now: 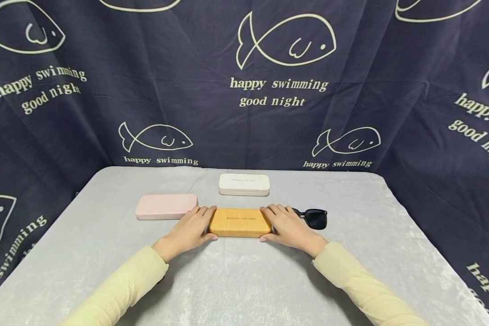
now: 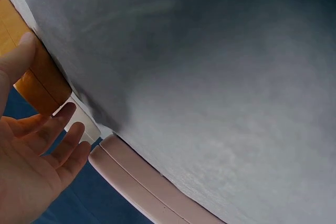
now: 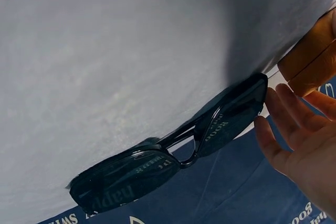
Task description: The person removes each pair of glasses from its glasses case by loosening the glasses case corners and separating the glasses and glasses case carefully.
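Note:
An orange glasses case with small lettering lies shut on the table, between the two hands. My left hand grips its left end, the thumb on the near side and the fingers towards the back. At the right end, my right hand holds it the same way. In the left wrist view the left thumb presses on the orange case. Black sunglasses lie just beyond the right hand, which partly hides them; the right wrist view shows both dark lenses.
A pink glasses case lies to the left, close to the left hand. Farther back stands a white glasses case. Grey cloth covers the table, and a dark blue fish-patterned curtain hangs around its back and sides.

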Action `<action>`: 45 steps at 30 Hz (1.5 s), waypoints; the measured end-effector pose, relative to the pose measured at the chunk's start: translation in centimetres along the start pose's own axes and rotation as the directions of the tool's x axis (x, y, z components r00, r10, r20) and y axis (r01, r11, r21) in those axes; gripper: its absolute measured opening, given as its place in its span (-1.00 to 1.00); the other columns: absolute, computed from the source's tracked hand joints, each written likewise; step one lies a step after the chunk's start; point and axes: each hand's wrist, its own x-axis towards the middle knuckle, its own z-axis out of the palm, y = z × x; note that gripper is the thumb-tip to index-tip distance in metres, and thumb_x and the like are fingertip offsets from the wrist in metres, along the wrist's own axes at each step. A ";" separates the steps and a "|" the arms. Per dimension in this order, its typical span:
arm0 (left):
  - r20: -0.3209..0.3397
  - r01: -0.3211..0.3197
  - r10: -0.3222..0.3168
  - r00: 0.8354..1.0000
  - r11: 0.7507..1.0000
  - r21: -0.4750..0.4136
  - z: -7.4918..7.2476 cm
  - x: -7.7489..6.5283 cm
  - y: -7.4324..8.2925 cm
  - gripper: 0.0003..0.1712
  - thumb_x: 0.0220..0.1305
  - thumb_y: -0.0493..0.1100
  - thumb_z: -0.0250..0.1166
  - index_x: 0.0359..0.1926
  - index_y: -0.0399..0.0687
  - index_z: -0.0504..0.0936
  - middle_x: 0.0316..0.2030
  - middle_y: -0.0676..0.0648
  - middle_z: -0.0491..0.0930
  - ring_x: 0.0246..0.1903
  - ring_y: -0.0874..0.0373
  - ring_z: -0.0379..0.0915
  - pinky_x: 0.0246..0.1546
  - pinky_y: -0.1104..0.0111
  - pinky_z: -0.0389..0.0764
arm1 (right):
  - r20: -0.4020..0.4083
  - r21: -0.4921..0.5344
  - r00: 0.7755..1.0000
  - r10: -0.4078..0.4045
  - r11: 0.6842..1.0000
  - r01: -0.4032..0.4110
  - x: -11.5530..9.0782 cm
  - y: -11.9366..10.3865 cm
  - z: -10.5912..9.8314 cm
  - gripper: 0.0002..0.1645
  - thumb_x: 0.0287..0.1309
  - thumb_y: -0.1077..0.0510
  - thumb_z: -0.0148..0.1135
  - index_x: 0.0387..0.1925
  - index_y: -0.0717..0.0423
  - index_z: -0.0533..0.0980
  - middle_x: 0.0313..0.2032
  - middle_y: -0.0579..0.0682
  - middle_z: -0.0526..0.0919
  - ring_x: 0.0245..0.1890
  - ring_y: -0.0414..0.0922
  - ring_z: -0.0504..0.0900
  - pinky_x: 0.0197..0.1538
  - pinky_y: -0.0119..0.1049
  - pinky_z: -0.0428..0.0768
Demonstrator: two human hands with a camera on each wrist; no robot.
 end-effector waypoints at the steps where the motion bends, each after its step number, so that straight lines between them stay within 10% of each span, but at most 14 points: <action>1: -0.004 -0.003 0.003 1.000 1.000 -0.008 0.0 0.0 0.0 -0.10 -0.05 0.10 0.39 0.20 -0.33 0.28 -0.02 -0.22 0.50 -0.07 -0.08 0.41 0.09 0.08 0.39 | -0.006 0.004 1.000 -0.001 1.000 0.001 0.0 0.0 0.0 -0.05 -0.11 -0.34 0.25 0.19 0.17 0.30 0.03 0.06 0.49 -0.03 0.00 0.48 -0.02 -0.07 0.42; 45: 0.021 -0.010 0.011 1.000 0.998 -0.063 0.3 0.4 -0.5 -0.18 -0.01 0.07 0.38 0.18 -0.26 0.28 -0.04 -0.17 0.50 -0.06 -0.01 0.42 0.07 0.14 0.42 | -0.068 0.136 0.993 -0.100 0.985 0.109 0.8 0.2 -0.1 -0.28 -0.18 -0.12 0.42 0.00 0.16 0.46 -0.16 -0.01 0.52 -0.18 -0.11 0.47 -0.04 -0.18 0.46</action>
